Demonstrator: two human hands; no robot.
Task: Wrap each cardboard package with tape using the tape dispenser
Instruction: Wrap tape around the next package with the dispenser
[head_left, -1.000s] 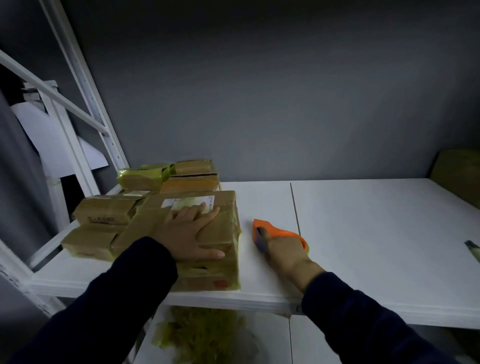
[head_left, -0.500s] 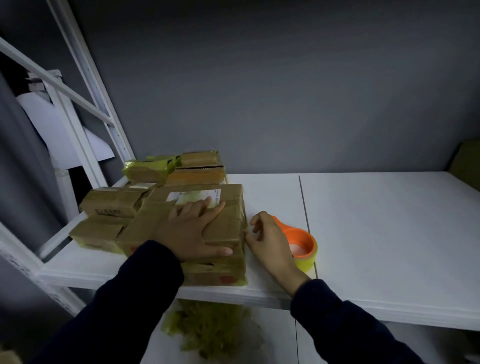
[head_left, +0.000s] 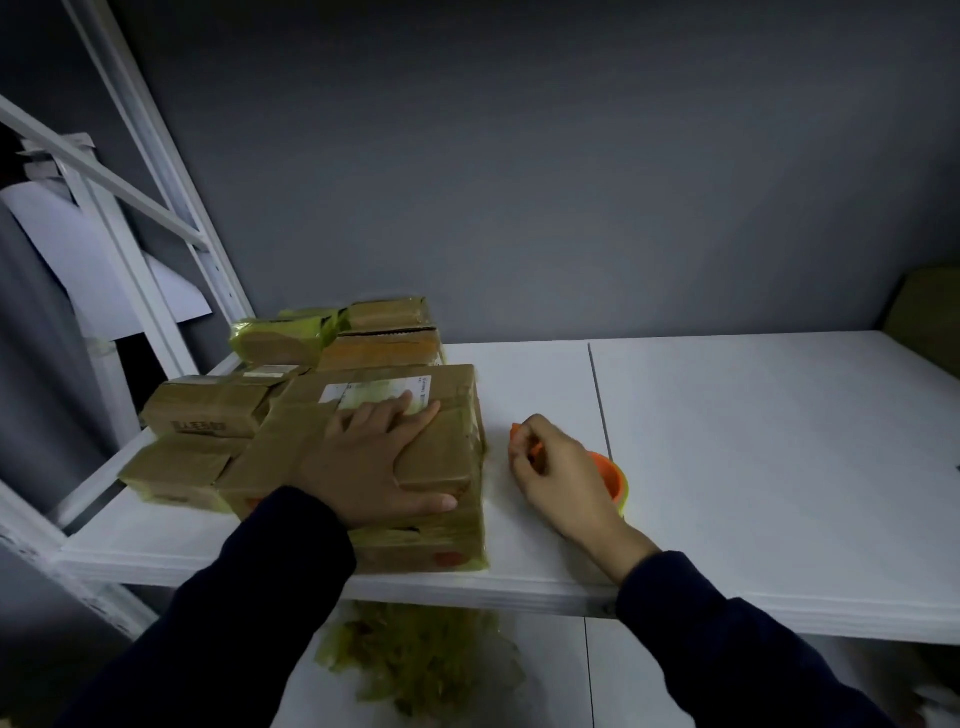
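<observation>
A large taped cardboard package (head_left: 447, 447) with a white label lies on the white shelf (head_left: 753, 467) near its front left. My left hand (head_left: 374, 457) rests flat on top of it, fingers spread. Just to its right my right hand (head_left: 556, 473) curls its fingers round the orange tape dispenser (head_left: 610, 475), which sits on the shelf holding a yellowish roll. Only the dispenser's orange rim and a tip by my fingers show. Several smaller taped packages (head_left: 208, 410) lie to the left and behind.
A white metal rack frame (head_left: 156, 218) rises at the left. A heap of crumpled yellowish tape (head_left: 421, 660) lies on the lower shelf below. A brown box (head_left: 930, 312) stands at the far right against the grey wall. A seam (head_left: 600, 395) divides the shelf boards.
My right hand let go of the dispenser, reached to the package's side, and now has curled back over the dispenser. The left hand has stayed flat on the package.
</observation>
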